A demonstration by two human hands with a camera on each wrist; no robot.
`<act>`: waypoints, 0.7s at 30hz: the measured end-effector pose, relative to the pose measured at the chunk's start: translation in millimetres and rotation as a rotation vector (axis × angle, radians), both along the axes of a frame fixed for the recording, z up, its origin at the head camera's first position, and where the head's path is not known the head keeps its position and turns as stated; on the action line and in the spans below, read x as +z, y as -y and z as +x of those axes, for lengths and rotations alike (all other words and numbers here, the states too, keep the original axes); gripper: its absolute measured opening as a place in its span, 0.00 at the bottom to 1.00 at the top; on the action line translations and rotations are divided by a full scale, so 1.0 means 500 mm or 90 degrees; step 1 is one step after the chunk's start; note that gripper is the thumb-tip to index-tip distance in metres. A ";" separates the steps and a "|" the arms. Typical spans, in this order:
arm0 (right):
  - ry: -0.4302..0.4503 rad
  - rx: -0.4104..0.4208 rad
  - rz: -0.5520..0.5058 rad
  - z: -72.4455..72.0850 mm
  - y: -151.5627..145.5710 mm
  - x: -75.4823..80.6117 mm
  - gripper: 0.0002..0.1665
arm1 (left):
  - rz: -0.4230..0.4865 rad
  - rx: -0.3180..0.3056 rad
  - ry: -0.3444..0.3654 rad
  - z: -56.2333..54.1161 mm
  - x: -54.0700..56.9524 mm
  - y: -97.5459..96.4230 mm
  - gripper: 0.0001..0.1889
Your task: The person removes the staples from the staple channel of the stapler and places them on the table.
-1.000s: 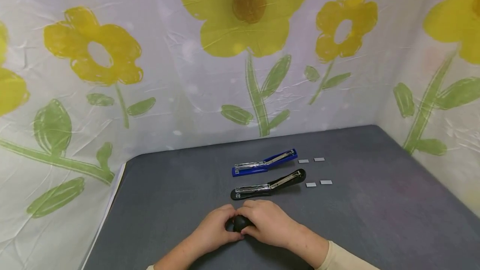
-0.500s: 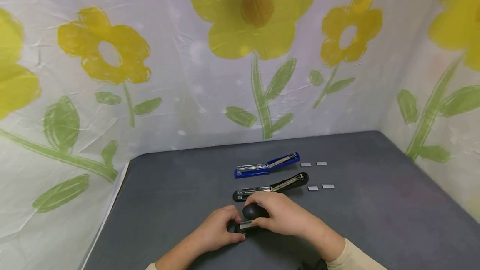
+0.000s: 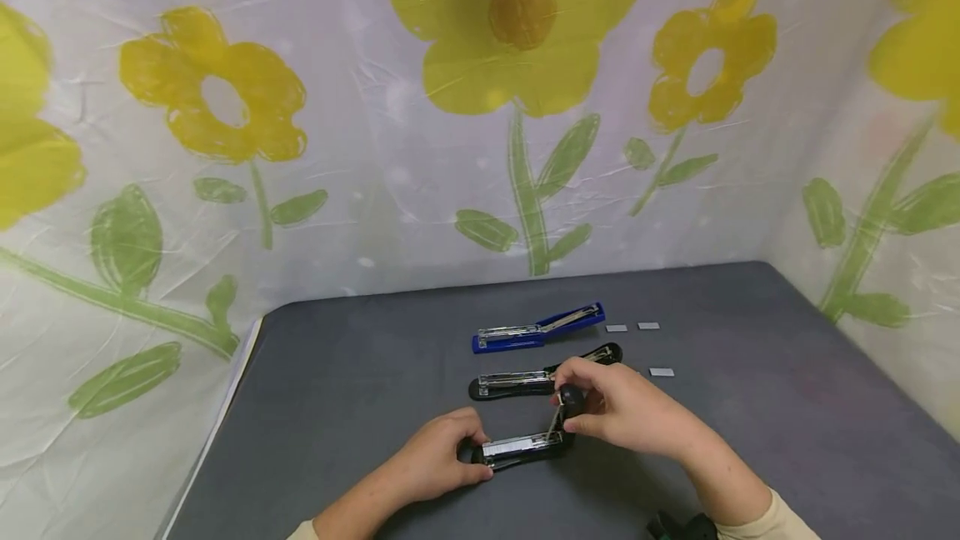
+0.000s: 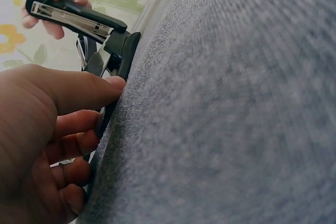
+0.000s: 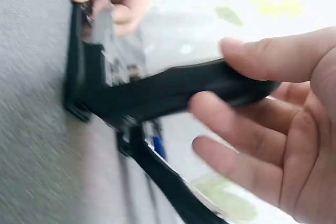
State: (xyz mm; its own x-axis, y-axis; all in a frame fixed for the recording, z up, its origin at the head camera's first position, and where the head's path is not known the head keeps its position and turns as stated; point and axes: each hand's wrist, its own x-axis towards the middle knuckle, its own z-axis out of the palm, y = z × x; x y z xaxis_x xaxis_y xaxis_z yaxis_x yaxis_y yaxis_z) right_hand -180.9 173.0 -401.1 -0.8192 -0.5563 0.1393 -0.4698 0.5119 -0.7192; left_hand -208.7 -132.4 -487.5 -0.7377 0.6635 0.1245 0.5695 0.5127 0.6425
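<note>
A black stapler point(image 3: 521, 447) stands on the grey table nearest the person, its top arm point(image 5: 173, 87) swung steeply up from the base and the metal staple channel exposed. My left hand point(image 3: 442, 455) grips the front end of its base between thumb and fingers. The right hand point(image 3: 637, 411) pinches the raised top arm, thumb on one side and fingers on the other, as the right wrist view shows. Just beyond lies a second black stapler point(image 3: 513, 383), hinged wide, its far end partly covered by the right hand.
A blue stapler point(image 3: 510, 340), also hinged wide, lies farther back. Small staple strips point(image 3: 617, 328) sit to its right, and another strip point(image 3: 662, 372) lies right of the second black stapler. A flowered cloth wall point(image 3: 375, 190) rises behind the table.
The right hand has moved right and lifted the stapler's top arm up and back, uncovering the channel. The left hand stays on the base's front end.
</note>
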 end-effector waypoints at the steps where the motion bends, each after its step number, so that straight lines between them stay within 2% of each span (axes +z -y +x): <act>1: -0.002 -0.004 0.016 0.001 -0.006 0.004 0.20 | 0.000 0.000 -0.001 0.000 -0.001 0.000 0.13; 11: 0.001 -0.088 0.191 0.007 -0.046 0.036 0.18 | 0.004 0.002 0.010 -0.002 -0.002 -0.001 0.12; 17: 0.012 -0.132 0.310 0.006 -0.050 0.028 0.17 | -0.010 0.007 0.020 -0.002 0.000 -0.001 0.12; 21: 0.026 -0.147 0.347 0.005 -0.046 0.019 0.17 | -0.017 0.009 0.023 -0.001 0.001 0.001 0.13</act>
State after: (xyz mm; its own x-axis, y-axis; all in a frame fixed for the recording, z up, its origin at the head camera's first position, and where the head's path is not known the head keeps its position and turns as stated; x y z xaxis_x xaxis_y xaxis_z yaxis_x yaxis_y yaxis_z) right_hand -178.5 195.9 -391.6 -0.9260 -0.3460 -0.1509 -0.2803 0.8981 -0.3389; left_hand -209.1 -133.0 -486.9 -0.7505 0.6561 0.0797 0.5391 0.5380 0.6480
